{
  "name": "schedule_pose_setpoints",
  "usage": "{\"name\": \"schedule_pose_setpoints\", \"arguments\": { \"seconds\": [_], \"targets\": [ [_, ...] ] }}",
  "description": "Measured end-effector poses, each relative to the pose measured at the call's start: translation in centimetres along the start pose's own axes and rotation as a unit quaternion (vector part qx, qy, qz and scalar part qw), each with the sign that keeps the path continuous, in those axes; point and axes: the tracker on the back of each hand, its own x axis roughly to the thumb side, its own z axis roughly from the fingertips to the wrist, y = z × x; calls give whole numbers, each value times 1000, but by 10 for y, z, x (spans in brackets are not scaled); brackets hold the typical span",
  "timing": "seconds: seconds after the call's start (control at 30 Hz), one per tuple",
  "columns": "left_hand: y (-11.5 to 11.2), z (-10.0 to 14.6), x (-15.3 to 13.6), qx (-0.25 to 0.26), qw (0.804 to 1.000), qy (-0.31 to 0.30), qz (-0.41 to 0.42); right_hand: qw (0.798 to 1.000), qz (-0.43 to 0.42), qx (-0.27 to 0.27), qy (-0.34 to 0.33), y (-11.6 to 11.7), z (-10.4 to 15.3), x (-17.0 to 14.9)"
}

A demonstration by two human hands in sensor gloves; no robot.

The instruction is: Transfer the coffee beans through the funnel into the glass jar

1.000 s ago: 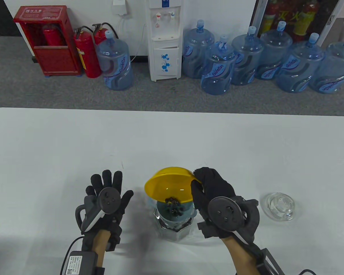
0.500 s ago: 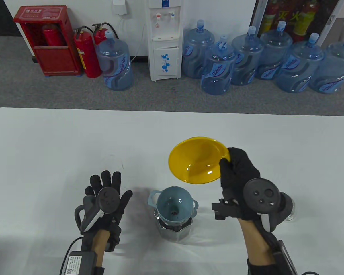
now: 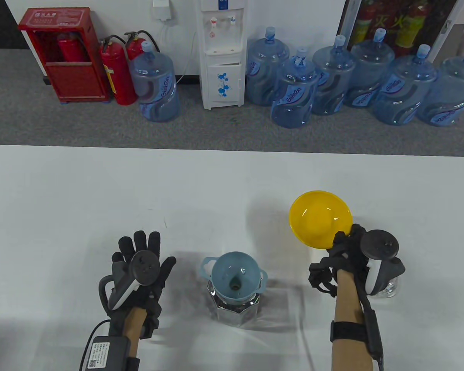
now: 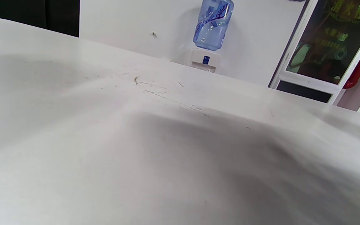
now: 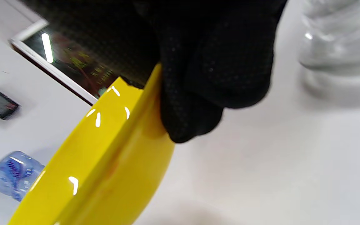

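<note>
Coffee beans are no longer in the shiny yellow plastic bowl (image 3: 320,223); its inside shows bare, and only a dark speck or two sits at the throat of the pale blue plastic funnel (image 3: 235,279), so the pour looks done and the step in hand is judged to be setting the bowl down.

Largest first: the white surface (image 3: 100,193) has open room beyond and to the right of the funnel, and that is where the bowl should land, well apart from the faceted clear glass jar (image 3: 234,307) that carries the funnel in its mouth. The bowl hangs tilted, pinched at its near rim by the right hand (image 3: 355,259), thumb inside and fingers (image 5: 211,78) outside; level it before lowering, then release only once its base touches. Just beside that hand lies the round clear glass lid (image 3: 388,288), so keep the wrist from sweeping it. The left hand (image 3: 139,270) lies flat with its fingers spread, holding nothing, near the jar; it could steady the jar while the funnel comes out.
</note>
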Motion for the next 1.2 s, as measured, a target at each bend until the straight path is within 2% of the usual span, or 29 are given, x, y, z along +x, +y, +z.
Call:
{"name": "schedule_pose_setpoints", "arguments": {
  "seconds": [0.1, 0.27, 0.43, 0.63, 0.7, 0.8, 0.9, 1.0, 1.07, 1.13, 1.2],
  "targets": [
    [0, 0, -1, -2, 1000, 3, 0, 1000, 12, 10, 17, 15, -3, -10],
    [1, 0, 0, -5, 1000, 5, -7, 999, 22, 29, 32, 28, -3, -15],
    [1, -1, 0, -8, 1000, 6, -8, 998, 30, 32, 37, 32, -5, -22],
    [1, -1, 0, -8, 1000, 9, -11, 996, 9, 87, 36, 32, -7, -29],
    [1, -1, 0, -7, 1000, 8, -10, 996, 49, 79, -3, 29, -5, -26],
    [1, -1, 0, -5, 1000, 6, -6, 983, 160, 32, -83, 17, 3, -13],
    [0, -2, 1, -3, 1000, 3, -3, 968, 196, 3, -158, 1, 16, 5],
    [-1, -2, 1, -4, 1000, 0, -2, 962, 146, 4, -229, -20, 36, 25],
    [-2, -2, 1, -3, 1000, -2, -2, 951, 100, 28, -291, -33, 54, 39],
    [-2, -1, 1, -2, 1000, -3, -1, 932, 60, 59, -353, -44, 76, 50],
    [-2, -1, 1, -2, 1000, -5, -1, 902, 32, 84, -422, -52, 107, 60]
  ]
}}
